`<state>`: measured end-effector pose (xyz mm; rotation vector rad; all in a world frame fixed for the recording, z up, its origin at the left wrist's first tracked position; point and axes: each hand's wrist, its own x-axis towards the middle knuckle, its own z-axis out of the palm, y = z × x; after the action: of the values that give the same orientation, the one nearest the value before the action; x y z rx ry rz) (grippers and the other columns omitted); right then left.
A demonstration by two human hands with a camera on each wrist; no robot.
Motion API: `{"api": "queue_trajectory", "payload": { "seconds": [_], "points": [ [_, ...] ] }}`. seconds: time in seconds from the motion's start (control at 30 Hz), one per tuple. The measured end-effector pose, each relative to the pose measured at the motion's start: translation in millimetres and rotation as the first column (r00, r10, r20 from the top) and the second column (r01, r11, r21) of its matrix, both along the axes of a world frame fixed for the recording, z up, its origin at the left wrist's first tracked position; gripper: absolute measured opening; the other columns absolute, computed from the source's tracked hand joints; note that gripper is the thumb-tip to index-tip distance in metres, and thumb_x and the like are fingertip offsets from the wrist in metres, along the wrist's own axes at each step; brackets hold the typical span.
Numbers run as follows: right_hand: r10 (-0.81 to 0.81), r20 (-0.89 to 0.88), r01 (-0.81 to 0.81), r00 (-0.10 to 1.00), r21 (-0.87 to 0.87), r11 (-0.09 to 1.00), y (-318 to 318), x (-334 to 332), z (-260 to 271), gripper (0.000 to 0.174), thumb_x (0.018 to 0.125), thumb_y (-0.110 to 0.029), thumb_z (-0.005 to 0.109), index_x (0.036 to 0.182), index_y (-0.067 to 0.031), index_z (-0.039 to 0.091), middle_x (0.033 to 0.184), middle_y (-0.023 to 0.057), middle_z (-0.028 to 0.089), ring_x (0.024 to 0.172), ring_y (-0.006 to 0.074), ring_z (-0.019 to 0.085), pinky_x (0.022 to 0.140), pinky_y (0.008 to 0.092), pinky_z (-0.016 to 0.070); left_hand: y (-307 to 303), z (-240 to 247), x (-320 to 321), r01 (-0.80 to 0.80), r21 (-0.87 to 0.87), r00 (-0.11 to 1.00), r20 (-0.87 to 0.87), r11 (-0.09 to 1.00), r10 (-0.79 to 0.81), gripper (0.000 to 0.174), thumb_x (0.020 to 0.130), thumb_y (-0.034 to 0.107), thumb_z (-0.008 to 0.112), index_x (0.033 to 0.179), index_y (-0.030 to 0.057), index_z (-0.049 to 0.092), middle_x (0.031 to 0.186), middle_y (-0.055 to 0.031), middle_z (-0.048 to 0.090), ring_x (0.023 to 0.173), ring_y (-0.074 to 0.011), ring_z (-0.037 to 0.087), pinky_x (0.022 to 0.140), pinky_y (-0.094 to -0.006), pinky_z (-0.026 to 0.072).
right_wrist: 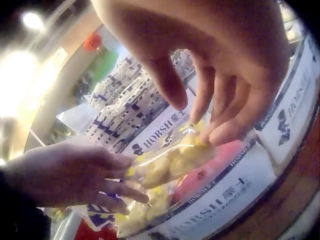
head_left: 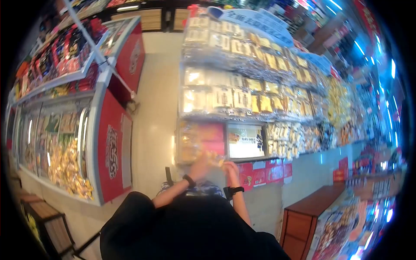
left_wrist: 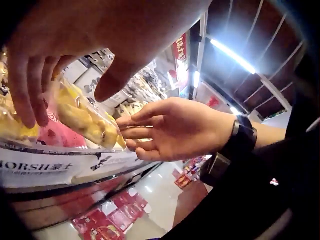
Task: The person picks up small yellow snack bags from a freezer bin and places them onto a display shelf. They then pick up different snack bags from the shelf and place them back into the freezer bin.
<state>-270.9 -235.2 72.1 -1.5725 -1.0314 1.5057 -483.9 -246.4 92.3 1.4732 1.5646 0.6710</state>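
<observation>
A clear packet of yellow-brown bread rolls (right_wrist: 180,160) hangs over the shelf front, between both hands. At one end of it, my right hand (right_wrist: 225,75) pinches the wrapper with its fingertips, the thumb standing apart. My left hand (right_wrist: 75,172) is at the other end, its fingers loosely straight and spread beside the wrapper. From the left wrist view, the packet (left_wrist: 87,117) lies between the thumb and fingers of that hand. Under it are a pink-red patch (left_wrist: 57,132) in the shelf section and similar packets (left_wrist: 15,120) at the left. In the head view the hands are blurred.
White strips lettered HORSH (right_wrist: 210,212) edge the shelf front. Tiers of packaged bread (head_left: 234,97) rise behind. A glass-fronted case (head_left: 65,143) with a red side stands across the aisle at left, and a brown wooden cabinet (head_left: 303,212) at right.
</observation>
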Motion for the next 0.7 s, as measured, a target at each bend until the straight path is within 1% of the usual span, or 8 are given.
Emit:
{"api": "queue_trajectory", "payload": {
  "seconds": [0.13,0.23,0.3,0.37,0.4,0.53,0.6,0.7],
  "points": [
    [0.071,0.010,-0.070,0.997,-0.055,0.996,50,-8,6,0.019,0.086,-0.017,0.053,0.096,-0.0081,0.067,0.088,0.0013,0.062,0.077,0.0122,0.058,0.066,0.0256,0.0471,14,3,2,-0.063,0.200,0.992,-0.093,0.978,0.083,0.077,0.082,0.028,0.061,0.143,-0.0051,0.027,0.128,-0.0283,0.050,0.113,-0.0414,0.053,0.091,-0.0445,0.0471],
    [0.147,-0.056,-0.152,0.988,-0.098,0.984,90,-5,-8,0.020,0.086,-0.019,0.055,0.099,-0.0077,0.066,0.088,0.0017,0.063,0.078,0.0126,0.058,0.068,0.0263,0.0476,36,61,0,-0.102,-0.038,0.994,-0.050,0.994,0.100,0.076,0.081,0.025,0.061,0.142,-0.0055,0.027,0.127,-0.0295,0.050,0.117,-0.0422,0.051,0.096,-0.0442,0.0447],
    [0.287,-0.061,-0.287,0.956,0.016,0.958,115,-3,-4,0.024,0.085,-0.017,0.058,0.106,-0.0091,0.065,0.096,0.0018,0.062,0.080,0.0138,0.059,0.070,0.0265,0.0484,53,68,4,-0.177,0.095,0.984,0.030,0.980,0.175,0.064,0.081,0.019,0.059,0.135,-0.0062,0.036,0.126,-0.0293,0.049,0.118,-0.0437,0.048,0.098,-0.0457,0.0418],
    [0.304,0.006,-0.300,0.953,0.180,0.937,129,-17,17,0.026,0.085,-0.016,0.059,0.109,-0.0101,0.064,0.101,0.0015,0.061,0.080,0.0144,0.060,0.070,0.0265,0.0488,73,-9,24,-0.404,0.386,0.904,0.029,0.829,0.427,0.056,0.081,0.015,0.057,0.130,-0.0062,0.041,0.124,-0.0286,0.050,0.117,-0.0445,0.047,0.098,-0.0468,0.0409],
    [0.346,-0.060,-0.332,0.936,0.170,0.928,140,-14,11,0.029,0.084,-0.014,0.061,0.113,-0.0115,0.064,0.105,0.0004,0.060,0.084,0.0142,0.060,0.071,0.0261,0.0490,78,1,29,-0.457,0.279,0.866,-0.079,0.845,0.494,0.050,0.080,0.010,0.054,0.126,-0.0062,0.044,0.127,-0.0274,0.049,0.118,-0.0440,0.046,0.099,-0.0457,0.0401],
    [0.579,0.088,-0.585,0.811,0.083,0.807,181,-2,-37,0.036,0.084,-0.013,0.059,0.120,-0.0109,0.060,0.103,0.0006,0.061,0.088,0.0120,0.058,0.071,0.0248,0.0469,89,2,43,-0.383,0.287,0.891,-0.138,0.878,0.433,0.047,0.075,0.007,0.057,0.121,-0.0007,0.053,0.121,-0.0259,0.053,0.116,-0.0432,0.048,0.101,-0.0449,0.0385],
    [0.574,-0.021,-0.570,0.818,0.098,0.816,173,-2,-29,0.037,0.084,-0.012,0.058,0.121,-0.0102,0.059,0.103,0.0010,0.061,0.087,0.0118,0.057,0.071,0.0244,0.0461,90,11,50,-0.228,0.286,0.959,-0.101,0.931,0.266,0.043,0.072,0.006,0.058,0.115,0.0027,0.059,0.116,-0.0245,0.056,0.113,-0.0427,0.050,0.100,-0.0451,0.0396],
    [0.649,-0.111,-0.644,0.753,0.076,0.761,176,-5,-18,0.039,0.084,-0.008,0.056,0.123,-0.0070,0.056,0.103,0.0016,0.061,0.088,0.0118,0.057,0.073,0.0238,0.0455,94,9,69,-0.305,0.267,0.934,-0.103,0.914,0.341,0.036,0.072,0.007,0.061,0.108,0.0039,0.062,0.112,-0.0238,0.058,0.109,-0.0415,0.053,0.096,-0.0456,0.0430]
  ]
}}
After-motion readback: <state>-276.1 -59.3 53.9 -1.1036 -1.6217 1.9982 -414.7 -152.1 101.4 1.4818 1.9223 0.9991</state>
